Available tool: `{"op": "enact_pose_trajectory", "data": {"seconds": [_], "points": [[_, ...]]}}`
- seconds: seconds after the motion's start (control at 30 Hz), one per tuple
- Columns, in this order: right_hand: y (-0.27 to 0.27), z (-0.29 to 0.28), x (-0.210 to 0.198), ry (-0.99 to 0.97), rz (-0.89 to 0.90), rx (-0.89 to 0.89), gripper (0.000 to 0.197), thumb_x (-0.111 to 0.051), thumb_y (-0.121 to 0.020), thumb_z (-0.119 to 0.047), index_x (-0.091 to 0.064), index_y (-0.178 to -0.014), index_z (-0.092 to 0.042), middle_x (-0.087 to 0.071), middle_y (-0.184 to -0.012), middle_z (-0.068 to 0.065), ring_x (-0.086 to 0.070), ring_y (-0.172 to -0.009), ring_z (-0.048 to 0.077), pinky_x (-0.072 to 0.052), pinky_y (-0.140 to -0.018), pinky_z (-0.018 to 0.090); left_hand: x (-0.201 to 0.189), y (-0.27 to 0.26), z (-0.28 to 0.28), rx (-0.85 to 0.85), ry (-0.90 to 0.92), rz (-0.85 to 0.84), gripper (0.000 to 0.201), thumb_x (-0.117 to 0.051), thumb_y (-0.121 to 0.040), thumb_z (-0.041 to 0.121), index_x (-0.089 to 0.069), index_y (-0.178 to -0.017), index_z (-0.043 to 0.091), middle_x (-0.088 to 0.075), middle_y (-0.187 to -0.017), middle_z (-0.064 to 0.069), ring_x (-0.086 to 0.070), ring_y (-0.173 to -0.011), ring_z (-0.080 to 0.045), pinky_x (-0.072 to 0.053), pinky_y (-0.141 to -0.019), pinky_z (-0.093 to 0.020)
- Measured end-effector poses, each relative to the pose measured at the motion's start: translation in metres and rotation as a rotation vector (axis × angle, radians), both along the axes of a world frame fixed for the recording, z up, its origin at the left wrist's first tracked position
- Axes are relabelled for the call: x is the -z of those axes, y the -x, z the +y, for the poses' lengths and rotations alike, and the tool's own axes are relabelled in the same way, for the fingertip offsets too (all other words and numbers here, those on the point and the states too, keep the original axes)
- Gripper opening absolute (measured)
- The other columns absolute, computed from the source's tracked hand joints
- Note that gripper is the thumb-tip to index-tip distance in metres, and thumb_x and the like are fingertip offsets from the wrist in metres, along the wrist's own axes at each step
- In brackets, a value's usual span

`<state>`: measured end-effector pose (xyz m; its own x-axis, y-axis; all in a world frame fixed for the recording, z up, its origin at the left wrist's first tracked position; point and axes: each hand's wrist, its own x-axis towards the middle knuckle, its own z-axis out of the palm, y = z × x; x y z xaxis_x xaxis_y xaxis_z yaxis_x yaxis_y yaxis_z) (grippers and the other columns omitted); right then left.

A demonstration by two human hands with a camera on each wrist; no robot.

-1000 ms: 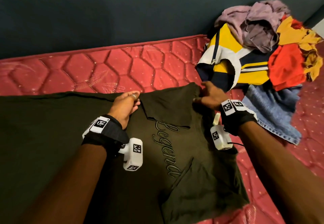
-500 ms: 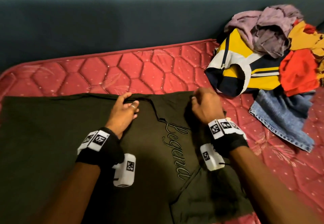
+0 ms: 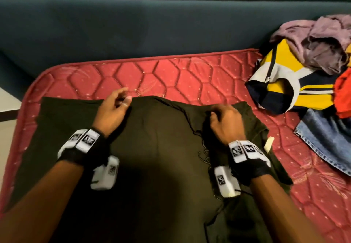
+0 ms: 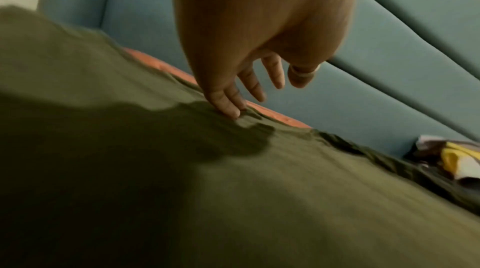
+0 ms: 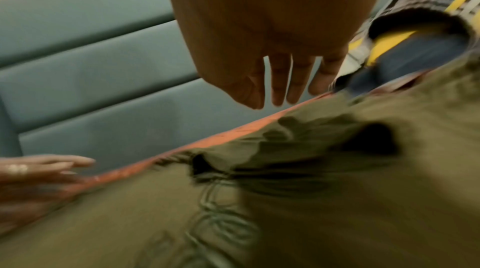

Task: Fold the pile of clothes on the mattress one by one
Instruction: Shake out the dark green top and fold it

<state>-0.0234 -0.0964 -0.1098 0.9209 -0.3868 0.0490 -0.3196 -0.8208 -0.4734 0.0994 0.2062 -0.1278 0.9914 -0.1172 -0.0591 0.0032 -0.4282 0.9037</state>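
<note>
A dark olive T-shirt with embroidered script lies spread flat on the red quilted mattress. My left hand hovers at the shirt's far edge with its fingers loosely spread. In the left wrist view, the left hand touches the olive T-shirt with its lowest fingertips only. My right hand is over a rumpled fold near the collar. The right wrist view shows the right hand with straight fingers, hanging just above the olive T-shirt and holding nothing.
The unfolded pile sits at the mattress's right: a yellow, white and navy jacket, a mauve garment, red cloth and blue jeans. A teal padded panel rises behind the mattress. The mattress's rounded corner is at left.
Both hands have slid left along the shirt's far edge. The right hand, curled on the cloth before, now hangs with straight fingers. The left hand's fingers have lifted and spread.
</note>
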Motion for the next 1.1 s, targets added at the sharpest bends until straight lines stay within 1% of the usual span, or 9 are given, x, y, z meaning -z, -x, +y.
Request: {"op": "enact_pose_trajectory", "data": {"seconds": [0.1, 0.27, 0.33, 0.43, 0.67, 0.77, 0.87, 0.97, 1.1], "points": [[0.044, -0.025, -0.001, 0.150, -0.001, 0.064, 0.027, -0.054, -0.089, -0.029, -0.070, -0.103, -0.013, -0.064, -0.107, 0.014, -0.059, -0.099, 0.040, -0.052, -0.083, 0.051, 0.008, 0.027, 0.052, 0.195, -0.306, -0.224, 0.034, -0.061, -0.093, 0.039, -0.064, -0.125, 0.027, -0.062, -0.126, -0.002, -0.057, -0.119, -0.021, -0.042, -0.109, -0.043], [0.093, -0.029, 0.010, 0.134, 0.134, -0.120, 0.058, -0.036, -0.090, -0.049, -0.070, -0.117, -0.011, -0.066, -0.121, 0.014, -0.062, -0.112, 0.037, -0.052, -0.095, 0.048, 0.017, 0.037, 0.071, 0.301, -0.781, -0.041, 0.058, -0.056, -0.094, 0.053, -0.044, -0.147, 0.034, -0.032, -0.160, 0.001, -0.027, -0.147, -0.029, -0.027, -0.115, -0.046], [0.103, -0.032, -0.006, 0.103, -0.019, -0.043, 0.050, -0.043, -0.093, -0.039, -0.067, -0.121, -0.005, -0.066, -0.123, 0.017, -0.062, -0.113, 0.035, -0.049, -0.100, 0.042, 0.004, 0.043, 0.070, 0.201, -0.759, 0.000, 0.060, -0.055, -0.096, 0.049, -0.038, -0.151, 0.033, -0.026, -0.163, 0.000, -0.019, -0.150, -0.030, -0.021, -0.118, -0.044], [0.142, -0.035, -0.040, 0.061, -0.154, 0.142, 0.037, -0.051, -0.092, -0.027, -0.068, -0.111, -0.001, -0.069, -0.104, 0.022, -0.065, -0.093, 0.040, -0.051, -0.084, 0.044, -0.020, 0.083, 0.094, -0.001, -0.643, 0.056, 0.056, -0.059, -0.094, 0.045, -0.050, -0.143, 0.021, -0.046, -0.151, -0.010, -0.036, -0.141, -0.034, -0.028, -0.118, -0.047], [0.295, -0.049, -0.018, -0.157, 0.058, 0.482, 0.036, -0.062, -0.089, -0.023, -0.066, -0.112, 0.006, -0.066, -0.106, 0.035, -0.065, -0.100, 0.047, -0.049, -0.089, 0.049, -0.034, 0.282, 0.187, -0.522, -0.707, 0.519, 0.078, -0.068, -0.085, 0.051, -0.041, -0.137, -0.001, -0.035, -0.140, -0.033, -0.033, -0.130, -0.050, -0.032, -0.105, -0.060], [0.340, -0.048, 0.013, -0.361, 0.226, 0.615, 0.048, -0.066, -0.092, -0.042, -0.067, -0.110, 0.002, -0.068, -0.107, 0.030, -0.065, -0.103, 0.043, -0.048, -0.090, 0.045, -0.012, 0.328, 0.219, -0.544, -0.687, 0.633, 0.082, -0.070, -0.083, 0.055, -0.047, -0.132, -0.007, -0.043, -0.134, -0.037, -0.040, -0.126, -0.052, -0.037, -0.105, -0.058], [0.357, -0.056, 0.043, -0.595, 0.198, 0.659, 0.065, -0.068, -0.079, -0.067, -0.069, -0.095, -0.004, -0.072, -0.080, 0.017, -0.067, -0.072, 0.031, -0.052, -0.069, 0.039, 0.002, 0.343, 0.239, -0.482, -0.639, 0.668, 0.078, -0.063, -0.084, 0.065, -0.061, -0.120, -0.003, -0.057, -0.119, -0.036, -0.053, -0.114, -0.052, -0.045, -0.100, -0.054], [0.342, -0.048, 0.022, -0.761, 0.070, 0.663, 0.029, -0.068, -0.094, -0.022, -0.061, -0.085, 0.005, -0.062, -0.074, 0.016, -0.055, -0.063, 0.023, -0.047, -0.055, 0.026, -0.002, 0.343, 0.246, -0.539, -0.621, 0.575, 0.064, -0.066, -0.084, 0.060, -0.067, -0.114, 0.004, -0.061, -0.112, -0.036, -0.057, -0.108, -0.052, -0.047, -0.098, -0.052], [0.323, -0.041, 0.003, -0.829, 0.012, 0.594, 0.025, -0.066, -0.093, -0.006, -0.050, -0.075, -0.012, -0.058, -0.080, 0.016, -0.054, -0.067, 0.023, -0.047, -0.057, 0.030, -0.005, 0.337, 0.243, -0.482, -0.486, 0.573, 0.054, -0.068, -0.086, 0.055, -0.072, -0.097, 0.002, -0.069, -0.099, -0.029, -0.064, -0.095, -0.047, -0.052, -0.090, -0.048]]}}
